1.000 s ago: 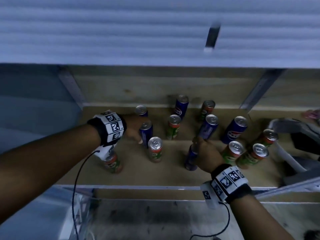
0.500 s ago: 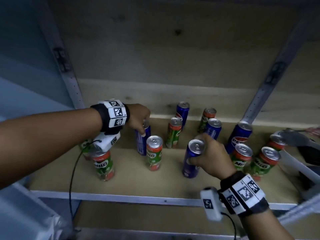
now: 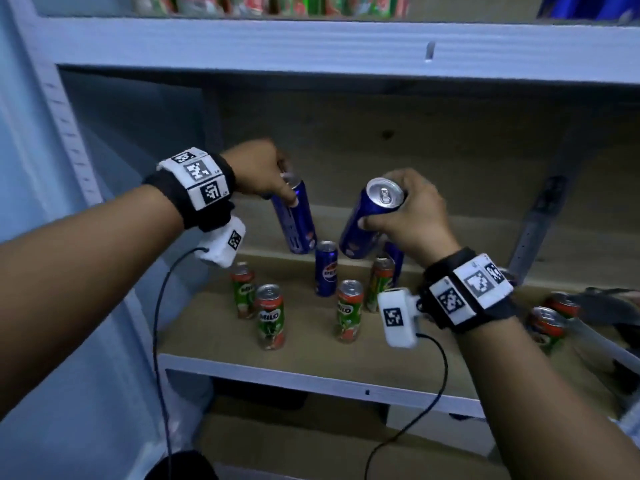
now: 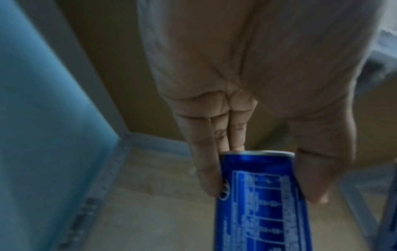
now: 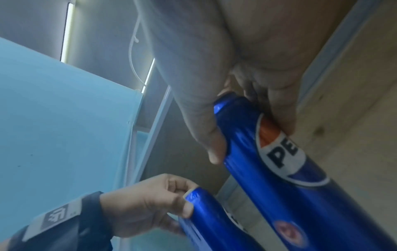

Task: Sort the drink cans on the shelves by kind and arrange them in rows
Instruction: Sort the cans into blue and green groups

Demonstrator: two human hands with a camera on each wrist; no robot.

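My left hand (image 3: 273, 181) grips the top of a blue Pepsi can (image 3: 294, 220) and holds it tilted in the air above the shelf board (image 3: 311, 351). The same left hand (image 4: 257, 178) pinches that blue can (image 4: 262, 203) near its rim. My right hand (image 3: 398, 216) grips a second blue Pepsi can (image 3: 367, 223), also lifted and tilted; in the right wrist view the right hand (image 5: 247, 122) is wrapped round this can (image 5: 290, 169). Below them another Pepsi can (image 3: 325, 268) stands upright on the board among several green and red Milo cans (image 3: 270, 317).
More Milo cans (image 3: 545, 325) stand at the right, next to a dark object (image 3: 609, 306). The upper shelf (image 3: 311, 46) carries green cans (image 3: 277, 3) and blue ones at its right end. A blue wall (image 3: 31, 168) closes the left side.
Both hands have lifted their blue cans off the shelf board and raised them. The view has tilted up, so the upper shelf shows.
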